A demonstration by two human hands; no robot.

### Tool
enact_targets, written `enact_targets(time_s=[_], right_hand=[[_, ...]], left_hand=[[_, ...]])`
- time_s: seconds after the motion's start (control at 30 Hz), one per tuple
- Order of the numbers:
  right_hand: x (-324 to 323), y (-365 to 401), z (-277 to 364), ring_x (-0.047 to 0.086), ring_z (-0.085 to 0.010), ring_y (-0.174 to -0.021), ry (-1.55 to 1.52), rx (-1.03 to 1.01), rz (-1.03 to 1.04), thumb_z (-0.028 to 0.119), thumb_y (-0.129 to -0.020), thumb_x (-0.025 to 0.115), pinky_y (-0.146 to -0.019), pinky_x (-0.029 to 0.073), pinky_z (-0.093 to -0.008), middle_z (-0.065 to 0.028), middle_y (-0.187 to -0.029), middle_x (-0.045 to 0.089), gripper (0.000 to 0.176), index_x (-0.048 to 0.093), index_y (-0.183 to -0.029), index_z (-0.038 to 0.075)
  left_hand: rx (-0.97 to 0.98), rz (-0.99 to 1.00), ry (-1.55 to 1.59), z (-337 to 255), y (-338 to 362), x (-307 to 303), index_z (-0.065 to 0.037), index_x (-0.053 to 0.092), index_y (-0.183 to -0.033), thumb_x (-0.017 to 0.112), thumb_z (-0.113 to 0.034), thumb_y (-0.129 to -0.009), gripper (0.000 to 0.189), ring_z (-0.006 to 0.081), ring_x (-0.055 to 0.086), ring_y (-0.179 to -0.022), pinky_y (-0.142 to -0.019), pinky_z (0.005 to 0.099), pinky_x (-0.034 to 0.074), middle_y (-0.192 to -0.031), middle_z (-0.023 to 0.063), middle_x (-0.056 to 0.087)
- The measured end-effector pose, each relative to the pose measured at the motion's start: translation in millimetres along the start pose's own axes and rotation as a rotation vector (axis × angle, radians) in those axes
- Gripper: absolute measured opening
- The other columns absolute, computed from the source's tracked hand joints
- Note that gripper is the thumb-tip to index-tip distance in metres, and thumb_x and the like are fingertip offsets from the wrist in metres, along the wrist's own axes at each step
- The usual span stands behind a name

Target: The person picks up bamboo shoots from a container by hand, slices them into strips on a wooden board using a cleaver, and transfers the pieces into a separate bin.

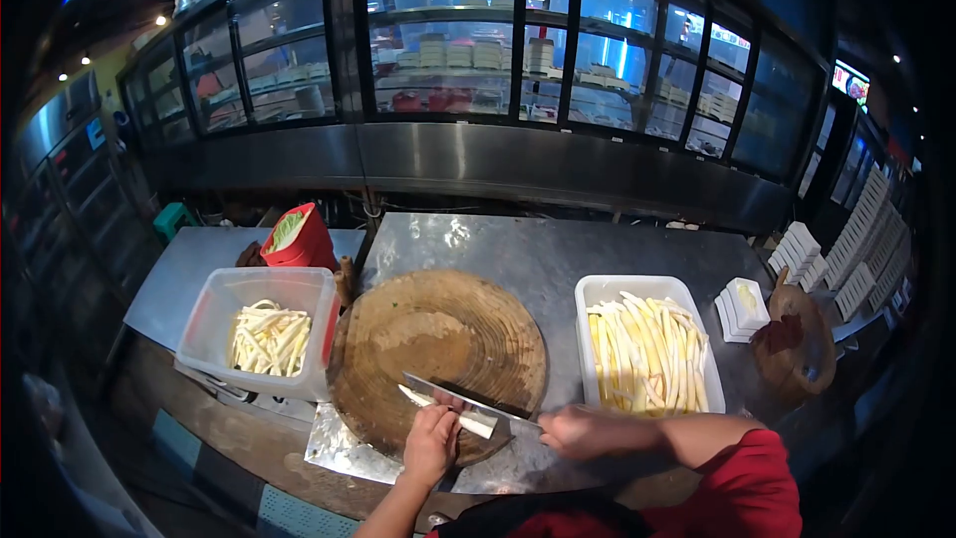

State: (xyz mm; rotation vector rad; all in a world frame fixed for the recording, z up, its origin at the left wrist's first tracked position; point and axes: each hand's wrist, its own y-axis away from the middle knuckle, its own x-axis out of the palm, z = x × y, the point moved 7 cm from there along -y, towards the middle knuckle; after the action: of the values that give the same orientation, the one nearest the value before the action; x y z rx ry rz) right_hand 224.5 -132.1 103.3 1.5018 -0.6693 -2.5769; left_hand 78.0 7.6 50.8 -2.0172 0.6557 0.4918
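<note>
Under the closed fingers of my left hand (pixel 433 436) a pale bamboo shoot (pixel 477 424) lies on the front part of the round wooden chopping block (pixel 438 299). My right hand (pixel 576 431) is wrapped round the handle of a cleaver (pixel 510 412). Its blade slants from lower right to upper left over the block, just beyond the shoot and close to my left fingertips. To the right, a white tub (pixel 588 291) holds many long, whole bamboo shoots (pixel 647 351). On the left, cut strips (pixel 270 339) fill part of a clear plastic bin (pixel 211 324).
A red container (pixel 302 242) with something green inside stands behind the bin. White dishes (pixel 742 307) and a smaller wooden board (pixel 797 349) are at the right, with tall dish stacks (pixel 864 239) farther back. A glass-fronted cabinet (pixel 448 154) runs behind the metal table (pixel 538 249).
</note>
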Motion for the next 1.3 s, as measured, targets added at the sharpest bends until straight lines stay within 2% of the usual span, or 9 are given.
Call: enact_targets(time_s=[0.2,0.37,0.43,0.47,0.53,0.7,0.9,1.1,1.3], right_hand=[[5,-66,43,0.065,-0.0451,-0.087,0.051,-0.094,0.062,0.010,-0.083,0.053,-0.071,0.052,-0.0514,-0.0296,-0.088,0.065,0.021,0.062,-0.095,-0.006],[-7,-49,54,0.066,-0.0428,-0.085,0.085,-0.061,-0.006,0.008,-0.078,0.056,-0.074,0.053,-0.0494,-0.0281,-0.087,0.066,0.024,0.065,-0.096,-0.004],[26,-53,17,0.066,-0.0415,-0.087,0.292,-0.082,0.065,0.009,-0.079,0.054,-0.077,0.053,-0.0484,-0.0260,-0.088,0.067,0.022,0.066,-0.094,-0.001],[7,-31,17,0.065,-0.0420,-0.085,0.030,0.034,-0.049,0.012,-0.081,0.054,-0.074,0.051,-0.0496,-0.0267,-0.085,0.065,0.019,0.063,-0.089,-0.002],[2,-20,8,0.063,-0.0443,-0.082,-0.068,-0.027,-0.082,0.014,-0.083,0.055,-0.070,0.048,-0.0507,-0.0273,-0.081,0.062,0.020,0.060,-0.088,-0.004],[-7,-1,12,0.059,-0.0477,-0.077,-0.044,-0.150,-0.222,0.019,-0.088,0.056,-0.068,0.045,-0.0529,-0.0280,-0.075,0.060,0.023,0.057,-0.087,-0.004],[-2,7,17,0.060,-0.0470,-0.076,0.056,-0.059,-0.062,0.020,-0.089,0.057,-0.069,0.046,-0.0537,-0.0272,-0.075,0.060,0.022,0.057,-0.087,-0.002],[1,-39,44,0.061,-0.0457,-0.076,-0.049,-0.115,-0.087,0.010,-0.085,0.053,-0.070,0.048,-0.0516,-0.0255,-0.074,0.062,0.014,0.057,-0.085,-0.003],[16,10,-2,0.060,-0.0455,-0.073,0.057,-0.016,-0.072,0.017,-0.089,0.059,-0.066,0.047,-0.0523,-0.0256,-0.072,0.060,0.019,0.054,-0.086,-0.002]], left_hand=[[-0.013,0.005,0.044,6,2,1,-0.004,0.064,-0.093,0.072,-0.001,-0.072,0.023,0.0340,0.058,-0.093,-0.081,0.0415,0.049,-0.094,0.0123,0.061],[-0.010,0.037,-0.015,-4,3,-5,-0.005,0.065,-0.096,0.072,-0.002,-0.073,0.024,0.0338,0.057,-0.088,-0.076,0.0405,0.049,-0.092,0.0132,0.059],[-0.026,0.050,-0.018,1,8,-6,-0.004,0.065,-0.097,0.069,-0.005,-0.077,0.021,0.0351,0.054,-0.089,-0.076,0.0419,0.048,-0.093,0.0151,0.057],[-0.028,0.033,-0.011,3,10,-7,-0.003,0.065,-0.096,0.070,-0.006,-0.076,0.020,0.0352,0.054,-0.089,-0.075,0.0419,0.048,-0.092,0.0153,0.057],[-0.041,0.014,-0.034,1,13,-8,-0.003,0.064,-0.095,0.070,-0.005,-0.076,0.020,0.0350,0.055,-0.091,-0.076,0.0412,0.049,-0.094,0.0150,0.058],[-0.023,-0.004,-0.010,0,12,-8,-0.001,0.062,-0.092,0.072,-0.002,-0.073,0.021,0.0338,0.057,-0.093,-0.078,0.0400,0.050,-0.095,0.0129,0.059],[0.013,-0.038,0.009,1,11,-9,-0.001,0.061,-0.091,0.073,-0.002,-0.071,0.024,0.0348,0.058,-0.090,-0.079,0.0403,0.050,-0.094,0.0141,0.059],[-0.012,-0.030,0.039,2,10,-11,-0.002,0.062,-0.087,0.075,-0.001,-0.068,0.022,0.0331,0.058,-0.087,-0.075,0.0399,0.049,-0.089,0.0125,0.059],[-0.033,0.012,0.049,0,15,-13,-0.002,0.063,-0.081,0.077,-0.002,-0.067,0.019,0.0312,0.058,-0.086,-0.074,0.0386,0.049,-0.085,0.0108,0.059]])
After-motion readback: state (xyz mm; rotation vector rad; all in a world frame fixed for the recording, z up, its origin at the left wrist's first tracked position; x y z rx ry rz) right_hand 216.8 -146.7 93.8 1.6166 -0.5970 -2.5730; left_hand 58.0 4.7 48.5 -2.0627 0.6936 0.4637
